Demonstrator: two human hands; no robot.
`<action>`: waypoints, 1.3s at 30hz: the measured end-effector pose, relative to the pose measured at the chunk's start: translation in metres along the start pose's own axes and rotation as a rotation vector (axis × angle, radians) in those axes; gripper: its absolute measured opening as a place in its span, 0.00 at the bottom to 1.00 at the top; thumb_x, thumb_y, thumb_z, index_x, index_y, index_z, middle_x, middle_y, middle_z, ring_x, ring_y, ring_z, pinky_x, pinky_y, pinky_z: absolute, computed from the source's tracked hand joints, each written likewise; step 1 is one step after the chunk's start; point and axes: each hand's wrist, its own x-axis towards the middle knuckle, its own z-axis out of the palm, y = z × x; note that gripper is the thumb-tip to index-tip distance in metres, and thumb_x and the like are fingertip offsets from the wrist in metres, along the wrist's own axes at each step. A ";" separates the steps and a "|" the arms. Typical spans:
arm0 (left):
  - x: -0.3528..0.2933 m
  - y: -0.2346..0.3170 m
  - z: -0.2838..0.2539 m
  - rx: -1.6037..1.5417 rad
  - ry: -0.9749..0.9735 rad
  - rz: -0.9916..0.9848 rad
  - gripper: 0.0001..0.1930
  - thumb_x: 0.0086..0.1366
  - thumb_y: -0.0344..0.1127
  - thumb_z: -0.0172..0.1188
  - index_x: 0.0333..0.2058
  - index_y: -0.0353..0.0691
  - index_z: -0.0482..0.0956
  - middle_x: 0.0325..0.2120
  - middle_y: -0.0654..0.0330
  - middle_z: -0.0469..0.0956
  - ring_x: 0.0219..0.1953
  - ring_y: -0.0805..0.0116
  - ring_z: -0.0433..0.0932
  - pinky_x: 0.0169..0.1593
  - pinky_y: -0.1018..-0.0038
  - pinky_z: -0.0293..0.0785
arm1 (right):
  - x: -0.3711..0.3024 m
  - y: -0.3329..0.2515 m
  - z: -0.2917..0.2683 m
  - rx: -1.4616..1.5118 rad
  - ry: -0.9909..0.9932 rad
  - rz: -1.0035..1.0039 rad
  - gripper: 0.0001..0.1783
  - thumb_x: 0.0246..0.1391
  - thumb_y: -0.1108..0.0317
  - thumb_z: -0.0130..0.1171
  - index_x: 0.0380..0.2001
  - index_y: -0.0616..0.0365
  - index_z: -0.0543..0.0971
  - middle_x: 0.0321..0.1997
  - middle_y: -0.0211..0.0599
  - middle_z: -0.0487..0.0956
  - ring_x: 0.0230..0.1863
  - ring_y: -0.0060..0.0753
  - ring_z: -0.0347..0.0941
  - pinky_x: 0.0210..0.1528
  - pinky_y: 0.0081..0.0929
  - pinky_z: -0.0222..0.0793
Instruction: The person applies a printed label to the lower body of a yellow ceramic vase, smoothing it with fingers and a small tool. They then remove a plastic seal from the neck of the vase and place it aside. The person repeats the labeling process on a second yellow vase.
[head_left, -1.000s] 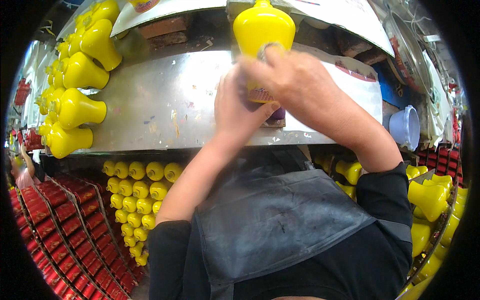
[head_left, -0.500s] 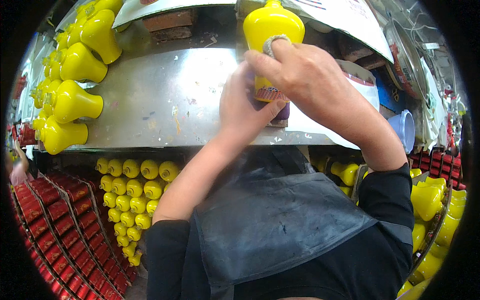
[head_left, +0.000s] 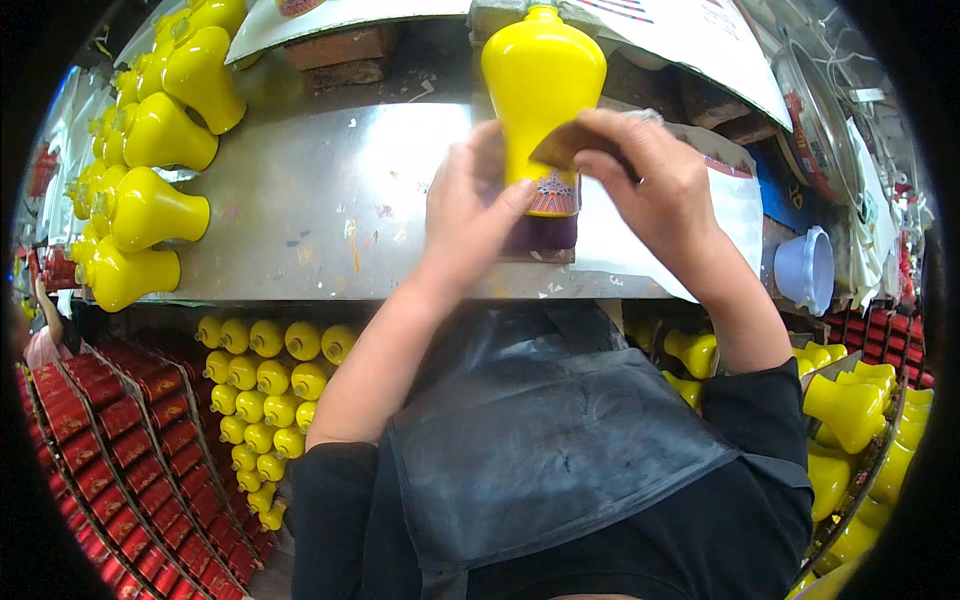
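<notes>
A glossy yellow bottle point(head_left: 543, 65) lies on the metal workbench with its neck away from me. Around its foot runs a patterned decal band point(head_left: 553, 193), and a dark purple pad point(head_left: 545, 233) sits at its near end. My left hand point(head_left: 468, 200) grips the bottle's left side near the foot, thumb on top beside the band. Between the thumb and fingers of my right hand point(head_left: 655, 165) is a dark brown flat scraper point(head_left: 568, 146), its edge at the bottle just above the band. Something whitish point(head_left: 648, 116) shows at the right hand's far side, mostly hidden.
Several yellow bottles point(head_left: 150, 208) line the bench's left end. White printed sheets point(head_left: 690, 50) lie at the back over bricks point(head_left: 345, 48). A pale blue basin point(head_left: 803, 270) stands at the right edge. More yellow bottles point(head_left: 270, 375) and red stacked boxes point(head_left: 120, 440) sit below bench level.
My right hand has shifted right and turned, uncovering the decal band. The dark scraper now shows in it, where a greyish wad showed before. My left hand keeps hold of the bottle.
</notes>
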 end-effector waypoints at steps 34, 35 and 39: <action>-0.002 -0.006 -0.001 0.314 -0.072 0.107 0.55 0.45 0.38 0.83 0.72 0.40 0.63 0.62 0.43 0.66 0.61 0.44 0.73 0.63 0.59 0.73 | -0.038 -0.003 0.011 0.322 0.056 0.135 0.16 0.61 0.68 0.66 0.52 0.57 0.79 0.38 0.47 0.86 0.36 0.38 0.88 0.39 0.24 0.83; -0.002 -0.006 -0.001 0.351 -0.057 0.140 0.55 0.45 0.39 0.83 0.72 0.40 0.63 0.62 0.43 0.66 0.62 0.44 0.73 0.64 0.58 0.72 | -0.039 -0.001 0.009 0.281 0.022 0.218 0.17 0.62 0.67 0.66 0.52 0.57 0.78 0.39 0.47 0.86 0.36 0.39 0.88 0.39 0.25 0.83; -0.005 -0.003 0.009 0.582 0.049 0.331 0.55 0.48 0.37 0.82 0.73 0.41 0.60 0.64 0.47 0.65 0.56 0.54 0.76 0.60 0.63 0.75 | -0.043 -0.006 0.009 0.280 0.136 0.419 0.19 0.62 0.65 0.66 0.54 0.55 0.77 0.40 0.46 0.87 0.37 0.40 0.88 0.41 0.29 0.83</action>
